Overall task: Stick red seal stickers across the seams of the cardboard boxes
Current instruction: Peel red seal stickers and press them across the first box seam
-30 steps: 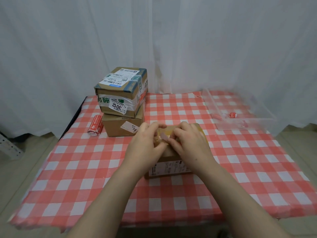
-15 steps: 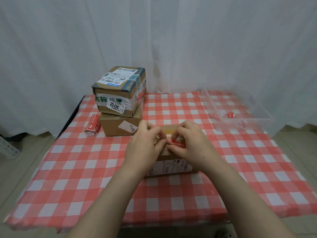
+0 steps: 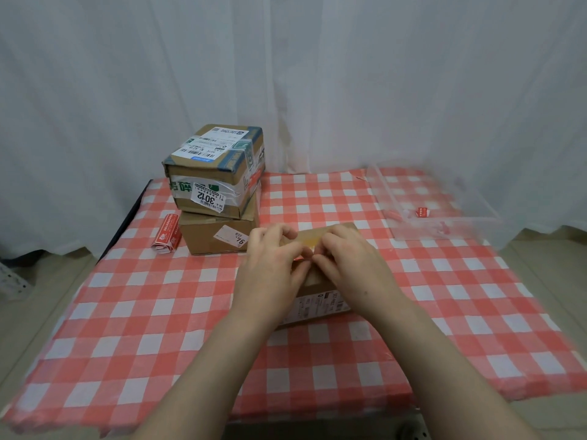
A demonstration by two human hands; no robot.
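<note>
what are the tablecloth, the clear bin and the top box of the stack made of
Tablecloth: probably thin plastic or paper sheet, printed checks, crinkled along the front edge.
Clear bin: rigid transparent plastic, glossy; the checks show through its walls.
Top box: matte brown cardboard, wrapped in shiny tape over paper labels.

Small brown cardboard box (image 3: pixel 320 282) lies flat, centre, white label on near side; red seal sticker sliver (image 3: pixel 300 257) shows on its top. Two taped, labelled cardboard boxes (image 3: pixel 216 185) stacked far left; red sticker roll (image 3: pixel 167 233) just beside them.
</note>
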